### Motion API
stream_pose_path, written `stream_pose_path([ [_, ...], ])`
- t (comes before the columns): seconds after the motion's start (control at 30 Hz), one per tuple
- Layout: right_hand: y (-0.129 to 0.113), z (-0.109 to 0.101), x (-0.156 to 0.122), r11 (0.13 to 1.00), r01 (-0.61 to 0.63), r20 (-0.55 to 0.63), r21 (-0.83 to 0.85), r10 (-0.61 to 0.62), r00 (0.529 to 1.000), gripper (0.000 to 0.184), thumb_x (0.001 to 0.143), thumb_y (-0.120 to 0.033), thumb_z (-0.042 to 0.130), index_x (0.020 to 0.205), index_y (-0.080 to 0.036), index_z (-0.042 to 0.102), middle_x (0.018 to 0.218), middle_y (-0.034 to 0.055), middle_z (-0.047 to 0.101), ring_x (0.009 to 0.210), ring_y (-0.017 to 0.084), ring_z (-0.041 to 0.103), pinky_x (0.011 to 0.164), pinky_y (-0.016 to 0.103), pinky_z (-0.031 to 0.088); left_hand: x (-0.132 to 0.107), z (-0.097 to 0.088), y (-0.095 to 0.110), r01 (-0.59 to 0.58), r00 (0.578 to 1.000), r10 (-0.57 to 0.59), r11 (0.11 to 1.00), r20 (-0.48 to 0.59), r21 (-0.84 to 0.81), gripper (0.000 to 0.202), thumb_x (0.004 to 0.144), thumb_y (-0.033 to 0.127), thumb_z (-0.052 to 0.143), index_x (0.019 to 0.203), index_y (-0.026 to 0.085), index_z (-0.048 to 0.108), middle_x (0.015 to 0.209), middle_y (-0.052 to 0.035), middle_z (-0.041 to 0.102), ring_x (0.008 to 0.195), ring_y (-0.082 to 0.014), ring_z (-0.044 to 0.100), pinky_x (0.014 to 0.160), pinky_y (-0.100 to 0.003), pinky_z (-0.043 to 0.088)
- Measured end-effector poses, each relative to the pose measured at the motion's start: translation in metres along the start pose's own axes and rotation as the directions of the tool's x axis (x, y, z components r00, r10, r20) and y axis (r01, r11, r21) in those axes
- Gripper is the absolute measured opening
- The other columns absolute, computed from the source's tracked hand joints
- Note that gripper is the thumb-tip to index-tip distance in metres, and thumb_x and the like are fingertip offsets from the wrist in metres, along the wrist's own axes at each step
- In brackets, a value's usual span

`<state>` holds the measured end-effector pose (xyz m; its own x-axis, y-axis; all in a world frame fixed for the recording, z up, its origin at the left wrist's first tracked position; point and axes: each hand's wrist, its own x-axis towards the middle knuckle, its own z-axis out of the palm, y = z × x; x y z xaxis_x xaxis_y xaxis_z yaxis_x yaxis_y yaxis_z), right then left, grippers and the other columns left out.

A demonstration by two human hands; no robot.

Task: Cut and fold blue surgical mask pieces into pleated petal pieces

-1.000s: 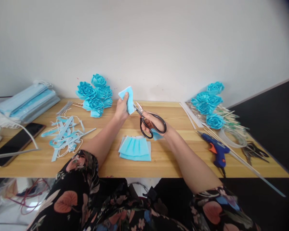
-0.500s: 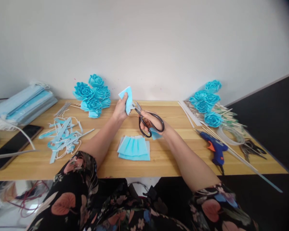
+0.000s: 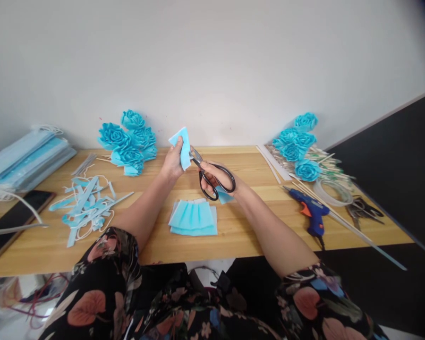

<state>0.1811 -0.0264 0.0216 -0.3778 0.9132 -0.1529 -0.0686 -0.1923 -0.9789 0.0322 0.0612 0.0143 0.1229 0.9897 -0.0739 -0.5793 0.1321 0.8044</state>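
A folded piece of blue face-mask fabric (image 3: 184,150) is pinched upright in my left hand (image 3: 173,160), thumb across its face. My right hand (image 3: 212,175) grips black-handled scissors (image 3: 227,178), their blades pointing left and meeting the fabric's right edge. Whether the blades are fully closed is hard to make out. Below, on the wooden table (image 3: 241,231), lies a small stack of pleated blue mask pieces (image 3: 193,217). Another blue piece (image 3: 225,196) lies partly hidden under my right wrist.
Blue fabric flowers stand at the back left (image 3: 129,141) and back right (image 3: 297,144). Cut mask strips (image 3: 87,203), a phone (image 3: 17,222) and stacked masks (image 3: 31,158) lie left. Rightward are a blue glue gun (image 3: 313,212), clear tubing (image 3: 333,192) and a second cutting tool (image 3: 363,210).
The view has shifted slightly, so most things sit a little further left. A loose whitish scrap seen at the fabric's lower edge earlier no longer shows there. Both hands keep their holds.
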Motion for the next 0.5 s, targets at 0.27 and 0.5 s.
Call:
stream_pose_path([
  [0.27,0.0001,-0.0007,-0.0003,1.0,0.007,0.005,-0.004,-0.007,1.0,0.05,0.081,-0.068,0.063,0.093,-0.02,0.054,0.056,0.0004,0.066,0.038,0.011,0.053,0.036,0.02,0.041,0.0021,-0.004,-0.0031,0.003,1.0,-0.003,1.0,0.029,0.015,0.043,0.083,0.054,0.069,0.072,0.016,0.055,0.053,0.0017,0.057,0.037,-0.0062,0.048,0.037,-0.02,0.037],
  [0.5,-0.0022,0.0035,-0.0029,0.999,0.005,0.002,-0.054,-0.005,1.0,0.05,0.082,-0.067,0.062,0.094,-0.019,0.054,0.056,-0.0012,0.065,0.036,0.01,0.052,0.035,0.019,0.04,-0.0028,0.0002,0.0058,0.029,0.999,-0.029,0.999,0.026,-0.019,0.042,0.087,0.049,0.067,0.068,0.017,0.047,0.049,0.006,0.05,0.033,-0.0038,0.041,0.031,-0.017,0.028],
])
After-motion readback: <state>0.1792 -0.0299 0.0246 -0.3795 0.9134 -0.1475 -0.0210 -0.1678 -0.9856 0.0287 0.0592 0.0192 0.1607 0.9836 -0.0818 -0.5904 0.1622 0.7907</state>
